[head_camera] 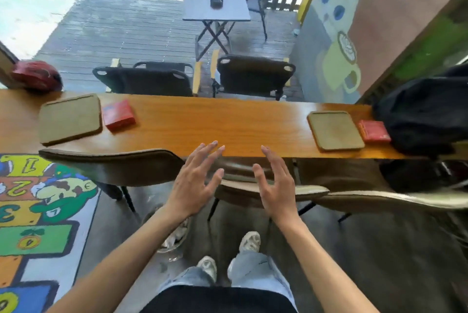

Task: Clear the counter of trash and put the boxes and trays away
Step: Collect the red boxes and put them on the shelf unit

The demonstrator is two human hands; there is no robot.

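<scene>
Right at the near edge of the counter point(228, 123), both hands are up in the air with nothing in them. The left hand point(195, 176) has its fingers fanned wide, palm turned inward, and the right hand point(274, 181) mirrors it, fingers loosely spread and a bit curled. Neither one is touching the counter or anything else, they just hang in front of it over the chair backs.

The counter itself is a long, narrow plank of glossy orange-brown wood. On the left end sits a flat tan tray point(71, 119), rectangular with rounded corners and a raised lip, looks matte, maybe cork or fibreboard, hard to say. Just beside it on its right is a small red box point(118, 115), slightly angled. The right end has the same pairing: another tan tray point(335, 130) and a second red box point(374, 131) right next to it, with a black bag point(420, 115), soft and slumped, beside that box.

A red helmet point(36, 76) rests at the far left end. Curved brown chairs point(114, 163) are tucked in under the near edge, and a bright hopscotch rug point(38, 211) covers the floor on the left.
</scene>
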